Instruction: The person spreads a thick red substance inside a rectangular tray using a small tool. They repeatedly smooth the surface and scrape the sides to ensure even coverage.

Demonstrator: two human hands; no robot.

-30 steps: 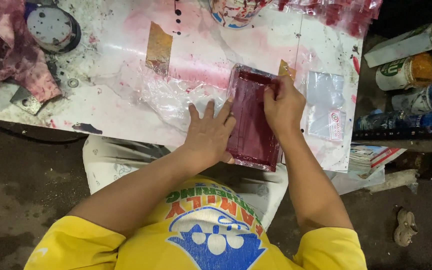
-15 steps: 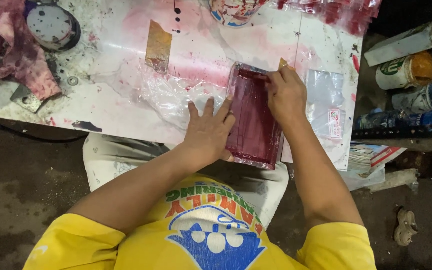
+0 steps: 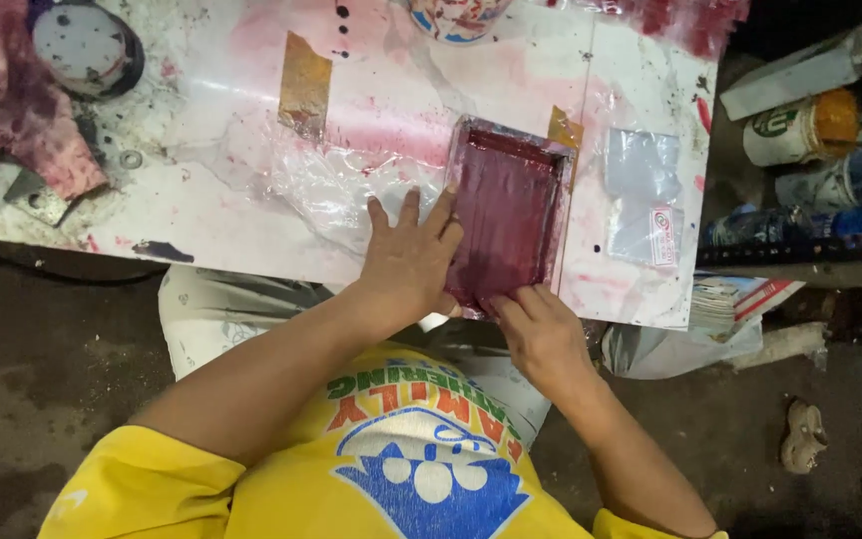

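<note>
Lying flat on the stained white table (image 3: pixel 251 120), near its front edge, a rectangular frame with a dark red mesh screen (image 3: pixel 507 212) is steadied by both hands. The left hand (image 3: pixel 409 262) is pressed against its left side with fingers spread open, resting partly on crumpled clear plastic film (image 3: pixel 336 190). The right hand (image 3: pixel 541 334) is held at the near edge, fingers curled on it.

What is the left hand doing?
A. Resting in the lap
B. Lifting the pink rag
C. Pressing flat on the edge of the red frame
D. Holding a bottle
C: the left hand lies flat with fingers spread along the left edge of the red frame on the table.
</note>
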